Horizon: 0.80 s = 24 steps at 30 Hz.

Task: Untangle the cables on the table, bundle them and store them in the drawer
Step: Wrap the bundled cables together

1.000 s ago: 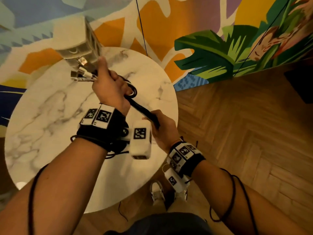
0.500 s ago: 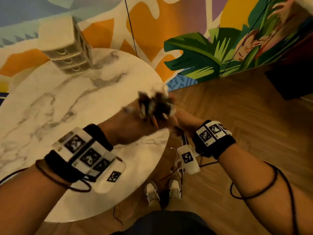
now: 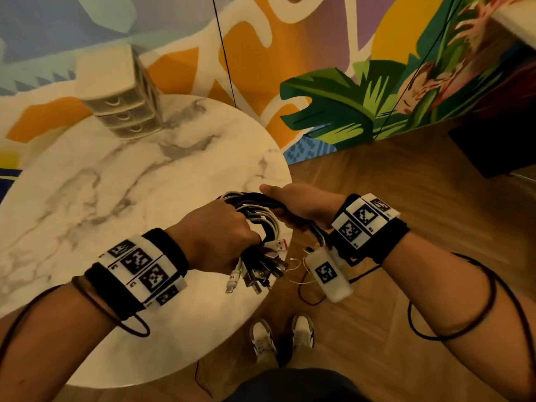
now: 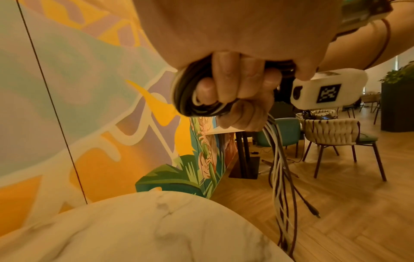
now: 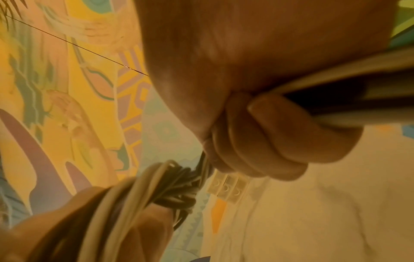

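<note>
A coiled bundle of black and white cables hangs in the air over the right edge of the round marble table. My left hand grips the coil, and several plug ends stick out below its fist. My right hand holds the far side of the same coil, fingers curled round it. Loose cable tails dangle from the right hand toward the floor. The small beige drawer unit stands at the back of the table with its three drawers closed; it also shows as drawer fronts in the right wrist view.
A painted mural wall runs behind the table. Wooden floor lies to the right, with my shoes beside the table edge. Chairs and another table stand farther off in the room.
Both hands have come back from the drawer unit to the table's near right edge. The cables, stretched between the hands a second ago, are now gathered into a coil held by both.
</note>
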### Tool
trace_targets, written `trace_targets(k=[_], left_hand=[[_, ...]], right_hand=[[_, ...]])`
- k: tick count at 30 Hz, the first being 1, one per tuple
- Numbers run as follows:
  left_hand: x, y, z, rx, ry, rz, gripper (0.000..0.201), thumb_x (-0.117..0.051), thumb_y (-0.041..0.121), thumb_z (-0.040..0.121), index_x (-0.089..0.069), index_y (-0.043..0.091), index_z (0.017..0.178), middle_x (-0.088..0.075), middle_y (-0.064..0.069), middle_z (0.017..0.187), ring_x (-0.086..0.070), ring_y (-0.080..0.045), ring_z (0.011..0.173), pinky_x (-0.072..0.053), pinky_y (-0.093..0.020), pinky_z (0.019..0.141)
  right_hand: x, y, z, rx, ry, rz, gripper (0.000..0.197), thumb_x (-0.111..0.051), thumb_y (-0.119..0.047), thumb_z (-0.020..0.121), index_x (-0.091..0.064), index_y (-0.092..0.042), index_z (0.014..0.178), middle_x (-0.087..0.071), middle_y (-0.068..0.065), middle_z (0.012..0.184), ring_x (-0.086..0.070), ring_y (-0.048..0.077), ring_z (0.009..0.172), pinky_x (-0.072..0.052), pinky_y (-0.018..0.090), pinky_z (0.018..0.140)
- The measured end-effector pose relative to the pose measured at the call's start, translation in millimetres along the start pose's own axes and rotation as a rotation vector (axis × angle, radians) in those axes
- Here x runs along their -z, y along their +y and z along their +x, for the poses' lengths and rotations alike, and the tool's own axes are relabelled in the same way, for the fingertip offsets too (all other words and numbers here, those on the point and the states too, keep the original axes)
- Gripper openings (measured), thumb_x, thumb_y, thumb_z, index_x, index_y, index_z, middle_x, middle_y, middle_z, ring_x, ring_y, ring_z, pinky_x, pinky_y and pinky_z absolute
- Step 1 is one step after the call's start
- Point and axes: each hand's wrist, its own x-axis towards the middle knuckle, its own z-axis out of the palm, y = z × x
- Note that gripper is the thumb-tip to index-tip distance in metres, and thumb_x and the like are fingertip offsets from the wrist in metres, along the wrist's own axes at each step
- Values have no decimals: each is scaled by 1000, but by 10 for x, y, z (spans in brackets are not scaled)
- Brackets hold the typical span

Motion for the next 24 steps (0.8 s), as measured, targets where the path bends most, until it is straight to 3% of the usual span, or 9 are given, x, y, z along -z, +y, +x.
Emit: trace_targets(k=[4, 7, 9, 11, 14, 16, 19, 22, 24], left_hand=[[8, -32, 9, 73, -46, 37, 26, -45, 35, 94, -63, 20, 105, -69, -2, 92, -63, -21, 85, -30, -24, 69], [29, -133, -1, 96, 86, 42, 21, -53, 28, 89, -67, 17, 100, -69, -2, 80, -64, -23, 74, -32, -25, 63], [50, -185, -1, 144, 54, 67, 22, -51, 24, 90, -65, 18, 105, -69, -2, 86, -63, -23, 80, -32, -25, 65], [16, -238, 17, 199, 126, 17, 21, -54, 19, 88, -66, 17, 105, -70, -4, 86, -64, -25, 80, -32, -26, 64], [-60, -299, 22, 280, 361, -90, 21, -74, 1, 64, -72, 10, 83, -66, -6, 59, -62, -28, 52, -42, -27, 49], [-122, -271, 62, 336, 427, -180, 27, -80, -5, 55, -71, 10, 76, -63, -6, 51, -57, -29, 42, -47, -30, 42], [-175, -222, 180, 379, 500, -242, 29, -81, 2, 57, -70, 12, 83, -61, -7, 51, -54, -32, 42, -46, -31, 39], [-236, -195, 232, 398, 596, -347, 32, -77, 9, 64, -69, 10, 95, -65, -11, 60, -58, -35, 49, -50, -37, 44], [-251, -145, 260, 410, 636, -409, 31, -72, 11, 68, -67, 9, 99, -66, -13, 66, -59, -37, 55, -49, -36, 49]], right_hand=[[-47, -71, -60, 89, 29, 21, 55, -30, -50, 99, -38, -16, 57, -34, 0, 47, -27, 12, 36, -24, 20, 41], [-22, -119, -147, 168, 45, 6, 56, -30, -50, 99, -38, -15, 57, -33, 0, 47, -27, 14, 38, -29, 22, 43], [20, -145, -213, 195, 60, -5, 55, -29, -51, 99, -40, -15, 59, -33, -1, 47, -29, 14, 39, -30, 24, 46], [64, -158, -275, 222, 75, 15, 54, -28, -51, 99, -41, -15, 61, -33, -2, 48, -29, 13, 39, -32, 24, 46], [96, -157, -355, 267, 60, 48, 53, -25, -52, 99, -41, -16, 63, -34, -1, 50, -30, 12, 39, -36, 21, 43], [78, -134, -399, 288, 62, 98, 55, -24, -52, 98, -45, -10, 70, -36, 2, 52, -33, 13, 40, -39, 21, 43], [28, -81, -433, 336, 131, 171, 56, -24, -49, 99, -51, -5, 78, -42, 5, 52, -39, 15, 41, -42, 21, 45], [25, -45, -444, 365, 160, 199, 56, -23, -47, 101, -50, -5, 74, -48, 3, 52, -44, 16, 43, -44, 21, 47], [31, -51, -465, 372, 181, 203, 51, -25, -44, 101, -50, -9, 74, -49, 6, 57, -45, 20, 47, -44, 22, 46]])
